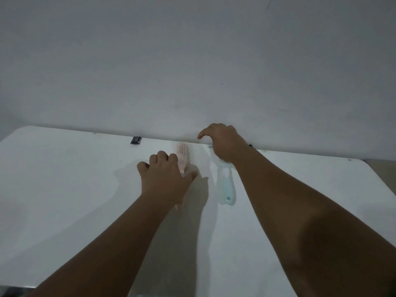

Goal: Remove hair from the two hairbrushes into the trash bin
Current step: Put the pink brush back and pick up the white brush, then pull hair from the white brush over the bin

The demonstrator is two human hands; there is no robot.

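Near the table [64,179] far edge, the left hand [165,179] grips the pink hairbrush [185,154]; the right hand [222,142], fingers curled, covers the blue hairbrush [225,185] head, grip unclear

White table [64,189] with two hairbrushes [225,185]

The pink hairbrush [184,156] lies flat on the white surface, bristles up, its head toward twelve o'clock near the wall and its handle running back toward six o'clock, mostly hidden so that only a thin pink tip shows at the near end. At its three o'clock side, just beside it and apart, the pale blue translucent hairbrush [225,185] lies roughly parallel, its handle end with a small round hole pointing toward six o'clock and its head covered at the twelve o'clock end. Hair on either cannot be made out.
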